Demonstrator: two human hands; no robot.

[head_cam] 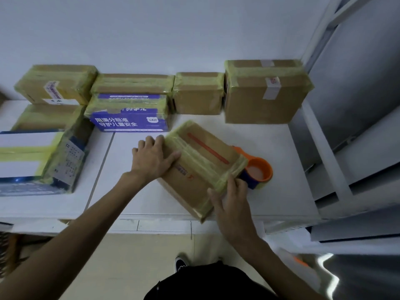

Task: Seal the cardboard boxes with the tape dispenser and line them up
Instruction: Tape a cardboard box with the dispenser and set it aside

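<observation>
- Head view: the right hand [232, 204] lies on the near right end of the cardboard box [205, 161], fingers stretched out and close together, pressing the yellowish tape strip down over the edge. The thumb is on the box's near side.
- Left of that hand, the left hand [154, 158] lies flat on the box's other end, fingers spread apart and thumb laid on the top face. It grips nothing.
- The box sits between the two hands, turned at an angle on the white table [270, 137], with tape bands across its top.
- Just beyond the right fingertips, the orange tape dispenser [257, 169] stands against the box's right end.
- Beyond the left hand is a blue printed box [129, 121].
- Farther off, along the wall, are taped boxes: a small brown box [198, 94] and a large brown box [266, 94] beyond the right hand.
- Well left of the left hand sits a blue-and-white box [36, 152].
</observation>
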